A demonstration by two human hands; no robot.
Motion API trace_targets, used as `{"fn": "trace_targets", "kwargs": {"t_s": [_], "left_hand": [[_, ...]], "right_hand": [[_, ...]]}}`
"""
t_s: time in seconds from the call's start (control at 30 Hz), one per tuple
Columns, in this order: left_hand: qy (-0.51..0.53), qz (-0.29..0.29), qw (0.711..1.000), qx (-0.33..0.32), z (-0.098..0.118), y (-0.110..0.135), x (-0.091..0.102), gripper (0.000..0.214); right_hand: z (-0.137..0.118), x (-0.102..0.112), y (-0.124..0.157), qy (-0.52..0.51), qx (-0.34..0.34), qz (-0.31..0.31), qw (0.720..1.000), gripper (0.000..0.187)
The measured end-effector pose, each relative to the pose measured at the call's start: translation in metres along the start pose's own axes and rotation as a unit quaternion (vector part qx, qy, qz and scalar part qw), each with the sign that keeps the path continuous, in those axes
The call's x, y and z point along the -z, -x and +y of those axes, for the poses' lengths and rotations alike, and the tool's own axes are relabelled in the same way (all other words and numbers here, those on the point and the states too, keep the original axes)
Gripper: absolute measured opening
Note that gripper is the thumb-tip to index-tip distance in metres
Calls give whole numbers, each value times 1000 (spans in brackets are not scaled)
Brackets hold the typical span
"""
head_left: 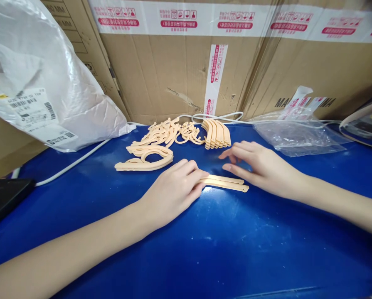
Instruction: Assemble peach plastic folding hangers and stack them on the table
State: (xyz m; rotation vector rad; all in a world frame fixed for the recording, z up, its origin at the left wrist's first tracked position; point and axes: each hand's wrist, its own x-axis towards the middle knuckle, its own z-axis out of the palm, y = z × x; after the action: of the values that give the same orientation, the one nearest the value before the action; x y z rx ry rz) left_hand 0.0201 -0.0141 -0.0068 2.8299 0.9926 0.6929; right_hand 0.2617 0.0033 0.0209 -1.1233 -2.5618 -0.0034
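Observation:
My left hand (176,189) is closed over the near ends of two long, slim beige plastic hanger arms (226,182), which point right across the blue table. My fingers hide their left ends. To the right, my right hand (254,166) hovers with its fingers curved and apart, holding nothing. Just beyond its fingertips stands a neat row of curved beige hanger arms (216,133). Beyond my left hand lies a small stack of folded beige hangers (146,160). Behind that, loose beige arms (162,132) are heaped beside a tangle of small beige hooks (189,132).
Large cardboard boxes (161,74) wall off the back of the blue table (223,249). A white plastic mailer bag (64,83) leans at the left, above a black phone-like object (8,199). A white cable (76,162) and clear plastic bags (298,135) lie along the back.

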Motion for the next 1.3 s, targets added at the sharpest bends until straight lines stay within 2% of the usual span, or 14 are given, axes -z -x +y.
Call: {"fn": "trace_targets", "kwargs": {"t_s": [0.2, 0.43, 0.63, 0.83, 1.0, 1.13, 1.3], "left_hand": [[-41, -5, 999, -16, -1, 0, 1, 22], [-54, -4, 998, -14, -2, -3, 1, 23], [-72, -1, 997, -17, -3, -3, 0, 23], [-83, 3, 996, -21, -2, -4, 0, 24], [-94, 8, 995, -22, -2, -4, 0, 24], [-151, 10, 988, -34, -1, -3, -1, 23], [-247, 28, 965, -89, 3, -2, -2, 21]], "right_hand": [[19, -3, -54, 80, 77, -9, 994, 26], [18, -20, -117, 180, 63, 42, 981, 28], [15, -38, -146, 214, 30, 42, 976, 24], [11, -41, -152, 216, 8, -3, 976, 19], [10, -36, -151, 180, 14, 62, 982, 21], [1, -26, -132, 140, 38, 97, 985, 23], [-12, -20, -94, 97, 78, 66, 990, 22]]}}
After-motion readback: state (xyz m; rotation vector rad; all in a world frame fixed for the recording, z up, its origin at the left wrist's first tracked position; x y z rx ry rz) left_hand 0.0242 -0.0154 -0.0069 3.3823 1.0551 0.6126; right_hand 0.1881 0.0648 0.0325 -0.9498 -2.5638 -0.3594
